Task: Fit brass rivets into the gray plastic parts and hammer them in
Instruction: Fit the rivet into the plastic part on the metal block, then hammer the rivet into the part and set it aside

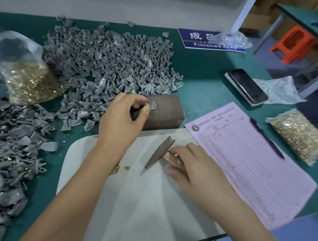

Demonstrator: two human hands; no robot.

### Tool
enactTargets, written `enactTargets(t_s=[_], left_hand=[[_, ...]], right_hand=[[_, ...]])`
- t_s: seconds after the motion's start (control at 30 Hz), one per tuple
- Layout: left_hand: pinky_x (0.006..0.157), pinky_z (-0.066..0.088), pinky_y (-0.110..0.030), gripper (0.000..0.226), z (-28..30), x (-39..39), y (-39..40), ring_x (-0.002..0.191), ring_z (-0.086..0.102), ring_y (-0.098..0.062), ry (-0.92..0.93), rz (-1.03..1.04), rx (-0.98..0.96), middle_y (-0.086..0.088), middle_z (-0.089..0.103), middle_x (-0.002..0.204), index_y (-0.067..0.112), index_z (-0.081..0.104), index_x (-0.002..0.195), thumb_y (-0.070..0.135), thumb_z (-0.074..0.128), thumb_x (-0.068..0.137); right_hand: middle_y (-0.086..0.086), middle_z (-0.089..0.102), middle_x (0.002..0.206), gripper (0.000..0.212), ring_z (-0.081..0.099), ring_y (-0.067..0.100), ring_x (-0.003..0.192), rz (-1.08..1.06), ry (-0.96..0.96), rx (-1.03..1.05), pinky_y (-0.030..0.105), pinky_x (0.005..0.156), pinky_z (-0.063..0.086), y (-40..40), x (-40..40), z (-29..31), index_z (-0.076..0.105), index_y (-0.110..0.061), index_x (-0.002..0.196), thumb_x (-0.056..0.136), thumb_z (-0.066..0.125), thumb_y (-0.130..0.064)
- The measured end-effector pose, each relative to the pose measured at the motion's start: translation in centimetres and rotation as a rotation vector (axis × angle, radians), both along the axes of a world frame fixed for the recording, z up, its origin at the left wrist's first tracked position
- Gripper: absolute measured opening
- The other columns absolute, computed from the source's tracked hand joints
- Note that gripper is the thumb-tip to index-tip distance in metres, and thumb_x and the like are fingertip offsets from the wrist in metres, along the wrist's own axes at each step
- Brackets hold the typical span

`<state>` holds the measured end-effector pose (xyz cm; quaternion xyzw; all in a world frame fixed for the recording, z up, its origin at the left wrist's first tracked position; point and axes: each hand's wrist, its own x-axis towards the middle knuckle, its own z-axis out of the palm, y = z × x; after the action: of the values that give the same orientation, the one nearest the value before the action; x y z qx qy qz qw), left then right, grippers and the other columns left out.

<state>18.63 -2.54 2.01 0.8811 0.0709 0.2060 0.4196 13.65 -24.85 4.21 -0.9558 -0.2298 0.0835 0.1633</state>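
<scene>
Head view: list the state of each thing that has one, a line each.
Left hand: pinches a gray part with a rivet on the metal block.
Right hand: grips the hammer, its head low over the white pad.
Left rivet bag: open.
Phone: screen dark.
Pen: lying on the pink form.

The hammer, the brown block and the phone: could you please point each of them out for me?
hammer (160, 153): head view, on the gray metal head.
brown block (163, 113): head view, on its bare top face.
phone (247, 85): head view, on the middle of its dark screen.
</scene>
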Motion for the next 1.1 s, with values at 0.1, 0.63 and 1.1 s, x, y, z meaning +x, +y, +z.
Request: enactTargets(t_s=[0.1, 0.63, 1.1], left_hand=[[0.071, 0.045, -0.030, 0.009, 0.0, 0.1, 0.0, 0.084, 0.050, 0.010, 0.007, 0.017, -0.006, 0.016, 0.054, 0.093, 0.036, 0.072, 0.102, 0.034, 0.068, 0.094], [0.066, 0.035, -0.031, 0.008, 0.6, 0.0, 0.4, 0.091, 0.045, -0.005, -0.014, 0.043, 0.170, 0.019, 0.061, 0.087, 0.042, 0.078, 0.095, 0.044, 0.073, 0.090], [0.056, 0.042, -0.030, 0.008, 0.9, 0.0, 0.4, 0.084, 0.049, -0.014, -0.061, 0.053, 0.291, 0.017, 0.065, 0.086, 0.039, 0.080, 0.092, 0.043, 0.074, 0.090]], right_hand=[[-0.006, 0.047, 0.118, 0.033, 0.054, 0.021, 0.103, 0.018, -0.032, -0.095, 0.036, 0.077, 0.040, 0.1, 0.0, 0.2, 0.052, -0.027, 0.131, 0.103, 0.049, -0.043], [-0.001, 0.067, 0.085, 0.035, 0.059, 0.033, 0.083, -0.212, -0.187, 0.173, 0.043, 0.070, 0.049, 4.6, 6.6, 5.1, 0.057, -0.037, 0.119, 0.107, 0.029, -0.054], [0.006, 0.070, 0.084, 0.036, 0.061, 0.039, 0.075, -0.265, -0.430, 0.226, 0.038, 0.059, 0.035, 5.1, 6.8, 4.8, 0.057, -0.037, 0.130, 0.108, 0.031, -0.049]])
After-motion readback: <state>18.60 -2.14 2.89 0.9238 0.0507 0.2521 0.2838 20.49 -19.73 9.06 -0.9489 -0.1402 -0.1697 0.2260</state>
